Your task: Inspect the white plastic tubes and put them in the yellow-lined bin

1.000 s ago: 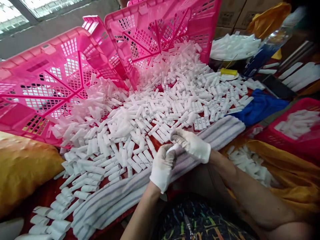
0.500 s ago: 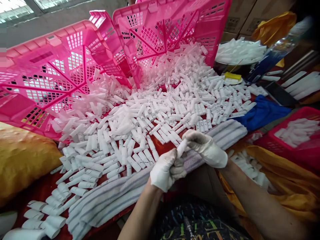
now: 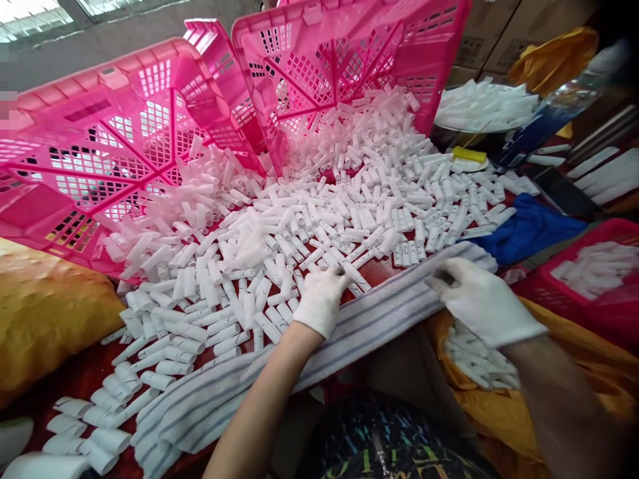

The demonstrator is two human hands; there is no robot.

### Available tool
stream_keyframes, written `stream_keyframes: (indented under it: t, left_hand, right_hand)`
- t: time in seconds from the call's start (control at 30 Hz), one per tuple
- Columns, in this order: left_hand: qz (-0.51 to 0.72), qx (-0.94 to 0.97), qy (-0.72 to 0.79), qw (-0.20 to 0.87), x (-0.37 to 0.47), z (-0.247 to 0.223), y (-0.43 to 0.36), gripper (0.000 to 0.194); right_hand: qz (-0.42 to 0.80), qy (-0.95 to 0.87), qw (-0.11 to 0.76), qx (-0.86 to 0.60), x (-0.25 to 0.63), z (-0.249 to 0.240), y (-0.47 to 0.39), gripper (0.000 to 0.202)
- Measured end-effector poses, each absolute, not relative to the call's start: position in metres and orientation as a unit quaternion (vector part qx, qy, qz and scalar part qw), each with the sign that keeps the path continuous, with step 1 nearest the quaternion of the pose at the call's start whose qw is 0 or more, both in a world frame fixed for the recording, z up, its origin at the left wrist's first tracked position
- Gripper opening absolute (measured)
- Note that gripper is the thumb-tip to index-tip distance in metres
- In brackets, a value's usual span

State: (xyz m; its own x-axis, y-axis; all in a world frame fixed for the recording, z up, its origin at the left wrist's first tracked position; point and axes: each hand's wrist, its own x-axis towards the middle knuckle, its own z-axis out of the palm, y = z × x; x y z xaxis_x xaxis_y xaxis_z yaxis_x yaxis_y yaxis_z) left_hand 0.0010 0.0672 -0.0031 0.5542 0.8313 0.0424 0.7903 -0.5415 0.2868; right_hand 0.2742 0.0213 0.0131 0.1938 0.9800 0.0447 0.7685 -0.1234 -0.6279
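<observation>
Both my hands wear white gloves with darkened fingertips. My left hand [image 3: 322, 298] is over the near edge of a large spread of short white plastic tubes [image 3: 329, 206]. Its fingers are bent together at the tubes, and what they hold, if anything, is hidden. To the right, my right hand [image 3: 476, 299] hovers above the end of a striped towel [image 3: 389, 306], fingers loosely curved with a gap to the thumb and no tube visible in them. Many tubes bear dark marks. More tubes lie in an orange-yellow bag [image 3: 499, 399] below my right hand.
Two tilted pink crates [image 3: 170, 133] stand behind the tubes. A heaped bowl [image 3: 484, 106], a yellow spool [image 3: 468, 155] and a clear bottle [image 3: 574, 96] are at the back right. A blue cloth [image 3: 532, 226] and a pink basket [image 3: 574, 299] are at right, a yellow sack [image 3: 54, 319] at left.
My hands were together around a white tube and have parted. The left has moved forward to the spread tubes, the right outward to the right; the tube is no longer visible between them.
</observation>
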Motion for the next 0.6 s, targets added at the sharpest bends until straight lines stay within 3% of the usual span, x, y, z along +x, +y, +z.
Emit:
stream_keyframes:
  t: [0.1, 0.2, 0.37, 0.47, 0.6]
  left_hand:
    - [0.028, 0.897, 0.432, 0.088, 0.014, -0.003, 0.072, 0.028]
    - [0.047, 0.879, 0.467, 0.084, 0.012, -0.005, 0.071, 0.024]
    - [0.264, 0.817, 0.496, 0.127, -0.008, -0.009, 0.065, 0.015]
    - [0.461, 0.698, 0.5, 0.223, -0.013, -0.005, 0.063, 0.013]
    - [0.604, 0.505, 0.489, 0.374, -0.021, 0.014, 0.068, 0.022]
  right_hand:
    - [0.146, -0.599, 0.142, -0.774, 0.251, 0.009, 0.068, 0.024]
    - [0.147, -0.611, 0.05, -0.777, 0.229, 0.004, 0.099, 0.033]
    - [0.109, -0.65, 0.026, -0.751, 0.194, -0.007, 0.099, 0.036]
    - [0.127, -0.636, 0.099, -0.755, 0.191, -0.015, 0.094, 0.041]
    - [0.308, -0.573, 0.364, -0.667, 0.201, -0.022, 0.093, 0.043]
